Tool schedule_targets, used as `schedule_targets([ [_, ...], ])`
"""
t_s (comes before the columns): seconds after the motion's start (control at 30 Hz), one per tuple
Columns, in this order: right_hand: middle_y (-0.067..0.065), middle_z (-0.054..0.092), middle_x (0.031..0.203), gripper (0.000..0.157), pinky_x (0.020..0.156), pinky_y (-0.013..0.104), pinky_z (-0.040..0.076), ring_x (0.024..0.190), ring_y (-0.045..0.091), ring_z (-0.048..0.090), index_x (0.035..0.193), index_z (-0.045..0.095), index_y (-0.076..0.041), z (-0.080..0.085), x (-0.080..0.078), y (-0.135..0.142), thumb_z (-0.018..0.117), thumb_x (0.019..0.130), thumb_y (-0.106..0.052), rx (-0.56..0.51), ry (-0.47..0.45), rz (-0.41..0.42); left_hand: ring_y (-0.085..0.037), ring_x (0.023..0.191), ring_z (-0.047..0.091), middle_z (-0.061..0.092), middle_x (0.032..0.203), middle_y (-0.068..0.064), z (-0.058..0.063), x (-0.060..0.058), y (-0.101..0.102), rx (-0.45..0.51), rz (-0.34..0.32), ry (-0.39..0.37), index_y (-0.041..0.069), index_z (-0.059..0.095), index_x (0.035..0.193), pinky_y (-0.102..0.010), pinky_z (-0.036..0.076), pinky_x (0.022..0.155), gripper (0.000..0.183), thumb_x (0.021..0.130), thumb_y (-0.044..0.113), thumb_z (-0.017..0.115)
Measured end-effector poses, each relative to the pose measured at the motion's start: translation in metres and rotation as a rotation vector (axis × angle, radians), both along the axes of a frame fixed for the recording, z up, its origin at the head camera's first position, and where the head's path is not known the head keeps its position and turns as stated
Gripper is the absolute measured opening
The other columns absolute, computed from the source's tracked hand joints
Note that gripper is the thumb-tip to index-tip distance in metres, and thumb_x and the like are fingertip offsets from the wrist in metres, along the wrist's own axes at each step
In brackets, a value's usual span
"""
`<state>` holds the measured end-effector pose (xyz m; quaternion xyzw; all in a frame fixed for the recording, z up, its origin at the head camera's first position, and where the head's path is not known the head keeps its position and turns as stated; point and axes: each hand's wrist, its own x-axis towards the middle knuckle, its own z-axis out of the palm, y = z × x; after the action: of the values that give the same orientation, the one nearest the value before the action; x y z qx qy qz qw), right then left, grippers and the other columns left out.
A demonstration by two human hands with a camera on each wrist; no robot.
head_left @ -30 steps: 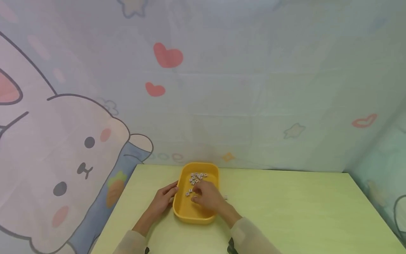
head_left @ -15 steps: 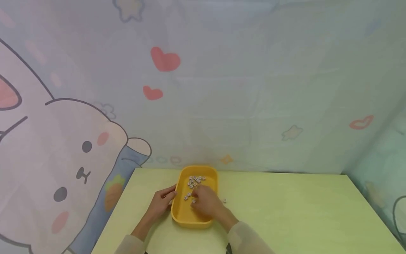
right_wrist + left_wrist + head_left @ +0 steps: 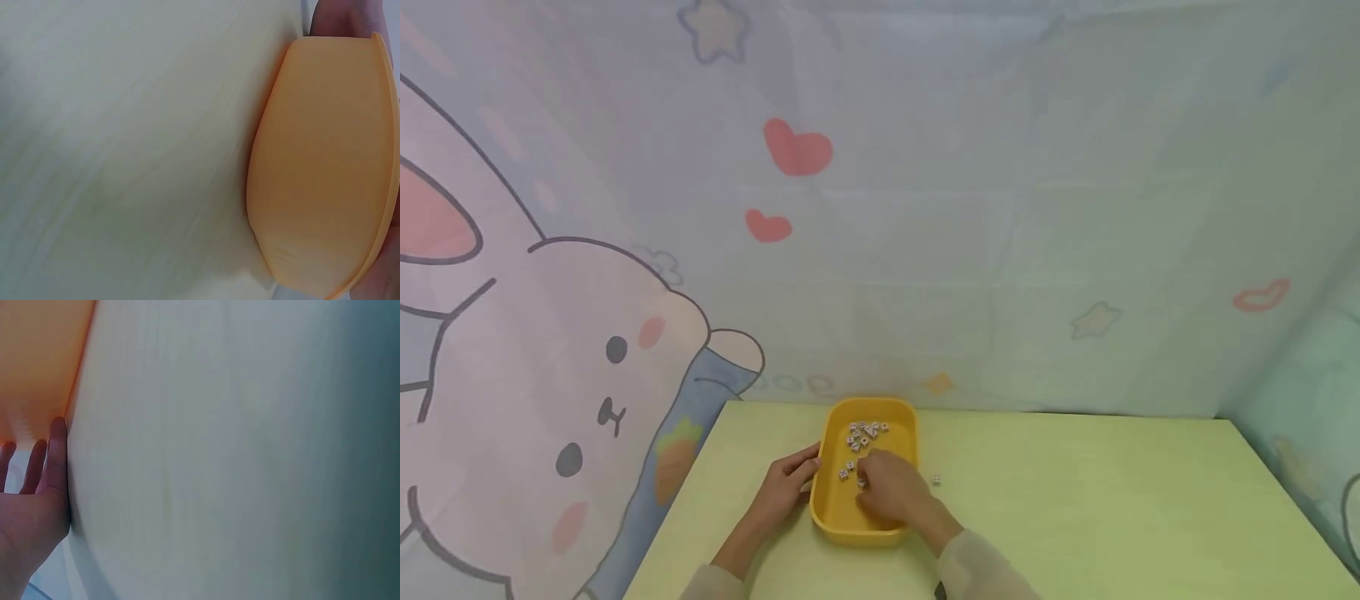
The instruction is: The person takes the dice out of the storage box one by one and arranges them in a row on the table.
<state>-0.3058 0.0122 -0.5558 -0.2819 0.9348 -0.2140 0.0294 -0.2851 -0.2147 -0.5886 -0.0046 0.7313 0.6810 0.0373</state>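
A yellow tray (image 3: 859, 537) stands on the table and holds several small white dice (image 3: 865, 440), most of them grouped toward its far end. My left hand (image 3: 784, 486) rests against the tray's left side. In the left wrist view its straight fingers (image 3: 57, 447) touch the tray's outer wall. Over the right half of the tray, my right hand (image 3: 891, 487) reaches inside with fingers bent downward. One die (image 3: 861, 482) shows in the space between its thumb and index finger; whether they pinch it is unclear. The right wrist view mainly shows the tray's outer wall (image 3: 319, 162).
A single loose die (image 3: 936, 480) lies on the pale green table (image 3: 1075, 500), just right of the tray. Behind the table hangs a cloth backdrop (image 3: 925, 250) with a printed rabbit and hearts.
My right hand has lowered within the tray and its fingers have curled more around the near die. The left hand stays at the tray's side. The head view has shifted slightly.
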Motion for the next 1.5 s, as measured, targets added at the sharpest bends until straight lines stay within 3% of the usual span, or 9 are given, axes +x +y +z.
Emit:
schedule_targets([
  [0.13, -0.009, 0.056, 0.083, 0.015, 0.071, 0.030, 0.051, 0.073, 0.009, 0.052, 0.082, 0.067, -0.019, -0.001, 0.001, -0.001, 0.079, 0.087, -0.013, 0.028, -0.018, -0.004, -0.031, 0.131, 0.062, 0.056, 0.153, -0.021, 0.000, 0.000, 0.000, -0.010, 0.008, -0.005, 0.002, 0.057, 0.152, -0.037, 0.063, 0.090, 0.047, 0.109, 0.021, 0.061],
  [0.37, -0.008, 0.052, 0.081, 0.015, 0.069, 0.029, 0.048, 0.074, 0.011, 0.050, 0.084, 0.063, -0.020, -0.005, 0.000, -0.001, 0.073, 0.091, -0.013, 0.101, 0.035, 0.007, -0.034, 0.134, 0.060, 0.056, 0.154, -0.020, 0.001, -0.002, 0.002, -0.001, 0.002, -0.019, 0.004, 0.057, 0.153, -0.040, 0.062, 0.093, 0.048, 0.108, 0.022, 0.062],
  [0.73, -0.008, 0.053, 0.085, 0.012, 0.072, 0.030, 0.052, 0.078, 0.011, 0.051, 0.091, 0.066, -0.020, -0.006, -0.001, 0.007, 0.072, 0.088, -0.010, 0.093, 0.082, 0.030, -0.032, 0.132, 0.061, 0.057, 0.153, -0.019, 0.001, -0.008, 0.008, 0.020, 0.006, -0.041, 0.006, 0.058, 0.152, -0.041, 0.063, 0.091, 0.046, 0.107, 0.017, 0.063],
  [0.9, -0.009, 0.056, 0.087, 0.013, 0.077, 0.030, 0.051, 0.080, 0.011, 0.052, 0.092, 0.066, -0.018, 0.000, -0.005, 0.012, 0.072, 0.087, -0.007, -0.033, 0.056, 0.069, -0.033, 0.133, 0.060, 0.056, 0.153, -0.019, 0.003, -0.009, 0.010, 0.026, 0.001, -0.039, 0.005, 0.058, 0.152, -0.041, 0.063, 0.091, 0.047, 0.107, 0.017, 0.062],
  [1.17, -0.005, 0.061, 0.092, 0.015, 0.081, 0.031, 0.053, 0.087, 0.012, 0.055, 0.096, 0.068, -0.013, 0.011, -0.015, 0.029, 0.074, 0.088, -0.003, -0.199, 0.098, 0.112, -0.031, 0.131, 0.062, 0.058, 0.152, -0.018, 0.002, -0.010, 0.006, 0.010, 0.008, -0.049, 0.008, 0.058, 0.152, -0.040, 0.063, 0.090, 0.047, 0.107, 0.022, 0.064],
  [1.37, 0.001, 0.067, 0.098, 0.016, 0.080, 0.033, 0.058, 0.090, 0.017, 0.063, 0.102, 0.070, -0.007, 0.023, -0.015, 0.066, 0.075, 0.089, 0.001, -0.404, 0.087, 0.114, -0.029, 0.129, 0.063, 0.058, 0.152, -0.019, 0.001, -0.004, 0.001, -0.020, 0.007, -0.051, 0.008, 0.057, 0.154, -0.037, 0.063, 0.087, 0.051, 0.107, 0.027, 0.065],
  [1.5, 0.002, 0.068, 0.097, 0.015, 0.077, 0.033, 0.060, 0.089, 0.020, 0.065, 0.102, 0.071, -0.005, 0.023, -0.019, 0.096, 0.075, 0.090, 0.002, -0.471, 0.093, 0.064, -0.029, 0.130, 0.062, 0.056, 0.154, -0.019, -0.001, -0.004, 0.001, -0.019, -0.003, -0.042, 0.007, 0.055, 0.155, -0.037, 0.063, 0.090, 0.053, 0.108, 0.029, 0.064],
])
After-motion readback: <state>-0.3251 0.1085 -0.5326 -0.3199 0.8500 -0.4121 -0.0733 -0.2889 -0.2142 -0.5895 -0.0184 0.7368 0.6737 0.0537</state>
